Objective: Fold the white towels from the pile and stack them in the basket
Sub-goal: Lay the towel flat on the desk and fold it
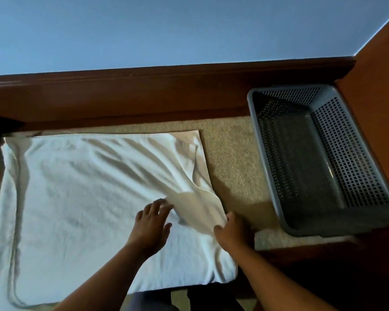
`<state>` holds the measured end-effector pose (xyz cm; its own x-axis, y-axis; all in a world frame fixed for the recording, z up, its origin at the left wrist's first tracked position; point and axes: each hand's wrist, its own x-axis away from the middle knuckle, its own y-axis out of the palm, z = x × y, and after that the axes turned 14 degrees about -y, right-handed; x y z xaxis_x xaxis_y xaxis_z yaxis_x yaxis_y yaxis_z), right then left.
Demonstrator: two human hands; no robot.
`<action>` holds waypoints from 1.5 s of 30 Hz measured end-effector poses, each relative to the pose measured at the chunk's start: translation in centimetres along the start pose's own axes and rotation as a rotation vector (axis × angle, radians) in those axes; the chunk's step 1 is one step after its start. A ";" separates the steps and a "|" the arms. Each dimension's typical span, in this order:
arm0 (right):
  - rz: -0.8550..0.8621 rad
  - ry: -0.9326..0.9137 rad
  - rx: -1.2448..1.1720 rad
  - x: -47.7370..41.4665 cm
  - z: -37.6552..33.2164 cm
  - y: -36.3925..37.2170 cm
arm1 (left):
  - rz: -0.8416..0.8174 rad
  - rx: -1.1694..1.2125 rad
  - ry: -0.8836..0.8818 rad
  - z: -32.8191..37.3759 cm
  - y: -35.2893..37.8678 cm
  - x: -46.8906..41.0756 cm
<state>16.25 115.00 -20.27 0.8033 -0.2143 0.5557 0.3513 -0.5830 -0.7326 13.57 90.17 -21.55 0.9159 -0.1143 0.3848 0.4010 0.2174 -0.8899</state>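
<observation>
The white towel lies spread on the beige carpet, creased. A long fold runs down its far-left side. The left grip rests flat on it, fingers spread. Just to the right, the right grip pinches the towel's right edge, lifting it into a ridge that runs away from both grips. Beyond the ridge a lower layer shows at the far corner.

Right of the right grip, apart from the towel across a strip of carpet, sits a grey perforated basket. A dark wooden rail runs past the towel's far edge, below a blue wall.
</observation>
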 end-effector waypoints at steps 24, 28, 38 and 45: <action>0.167 -0.149 -0.196 -22.6 -15.3 -6.4 | 0.099 0.091 0.019 -1.8 -4.8 -15.3; 0.255 -0.174 -0.186 -23.5 -14.1 -7.9 | 0.071 0.066 0.018 -2.1 -5.0 -15.3; 0.095 -0.027 -0.150 -13.2 -10.7 -4.2 | 0.045 0.052 0.078 -1.3 -2.3 -9.1; -0.047 0.063 -0.089 -4.3 -4.4 -1.4 | 0.004 0.070 0.096 -0.1 0.5 -0.5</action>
<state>10.17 113.36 -19.92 0.7543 -0.2321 0.6142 0.3418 -0.6599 -0.6691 13.34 90.25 -22.22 0.9127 -0.2052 0.3533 0.4011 0.2851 -0.8706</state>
